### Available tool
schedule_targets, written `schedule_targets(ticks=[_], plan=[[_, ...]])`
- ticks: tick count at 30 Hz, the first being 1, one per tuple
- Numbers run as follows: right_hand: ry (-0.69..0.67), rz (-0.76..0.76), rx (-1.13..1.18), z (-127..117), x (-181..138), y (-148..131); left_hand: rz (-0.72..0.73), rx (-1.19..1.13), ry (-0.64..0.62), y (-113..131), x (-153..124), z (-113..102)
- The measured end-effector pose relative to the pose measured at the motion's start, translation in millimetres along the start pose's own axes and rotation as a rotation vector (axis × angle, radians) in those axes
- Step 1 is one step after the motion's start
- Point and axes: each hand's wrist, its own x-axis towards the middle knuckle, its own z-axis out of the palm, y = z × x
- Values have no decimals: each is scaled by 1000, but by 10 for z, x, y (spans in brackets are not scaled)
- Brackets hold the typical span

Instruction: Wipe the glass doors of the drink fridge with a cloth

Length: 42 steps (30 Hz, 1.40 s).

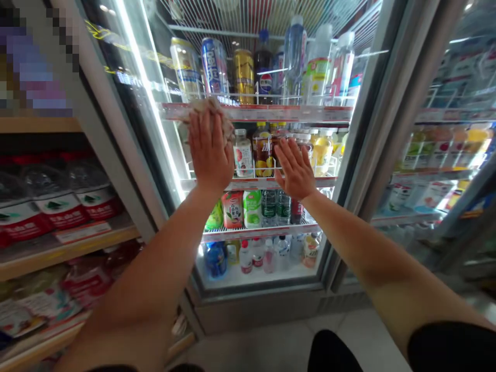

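My left hand (210, 157) presses a crumpled, light brown cloth (205, 106) flat against the glass door (248, 206) of a lit drinks fridge, near the door's upper left. Its fingers are stretched out over the cloth and hide part of it. Lower and to the right, my right hand (297, 169) lies against the glass with its palm forward, fingers extended and nothing held. Both arms reach forward from the bottom of the view. Behind the glass, several shelves carry cans and bottles, some of them covered by my hands.
At the left, an open wooden shelf (116, 232) holds several red-labelled bottles (58, 204) and packets below. The metal door frame (387, 129) stands on the right, beside another fridge section with drinks (442, 150). Pale floor tiles (248, 346) lie beneath.
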Motion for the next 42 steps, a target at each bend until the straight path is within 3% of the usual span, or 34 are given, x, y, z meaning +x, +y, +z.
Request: schedule_targets(ticks=[5, 7, 11, 13, 15, 17, 20, 22, 24, 27, 31, 34, 36, 40, 42], plan=[[-16, 8, 19, -8, 2, -15, 388, 54, -216, 163, -341, -56], [-10, 3, 19, -16, -2, -14, 366, 83, -205, 81, -292, -112], [-21, 14, 23, -38, -3, -11, 13, 125, -56, -129, -26, -190], [-42, 25, 32, -45, 3, -12, -31, 86, -59, -96, -33, -172], [-53, 31, 36, -46, 10, -16, 44, 20, -130, 24, -162, -131], [-57, 34, 33, -43, 16, -21, 205, -56, -279, 139, -309, -104], [-58, 40, 30, -42, 18, -30, 380, -126, -474, 130, -321, -146], [-60, 47, 29, -45, 18, -35, 312, -96, -427, 12, -178, -216], [-64, 56, 27, -48, 18, -40, 134, -22, -278, -109, -33, -277], [-67, 60, 22, -48, 20, -43, -31, 34, -148, -150, -47, -297], [-70, 57, 35, -47, 24, -43, 139, -32, -302, -41, -370, -256], [-72, 58, 47, -55, 28, -43, 211, -47, -387, -84, -376, -294], [-70, 59, 43, -63, 31, -43, 163, -29, -365, -172, -224, -337], [-70, 57, 40, -70, 30, -41, -43, 34, -201, -216, 29, -321], [-58, 49, 33, -68, 26, -39, -14, -1, -207, -118, 15, -267]])
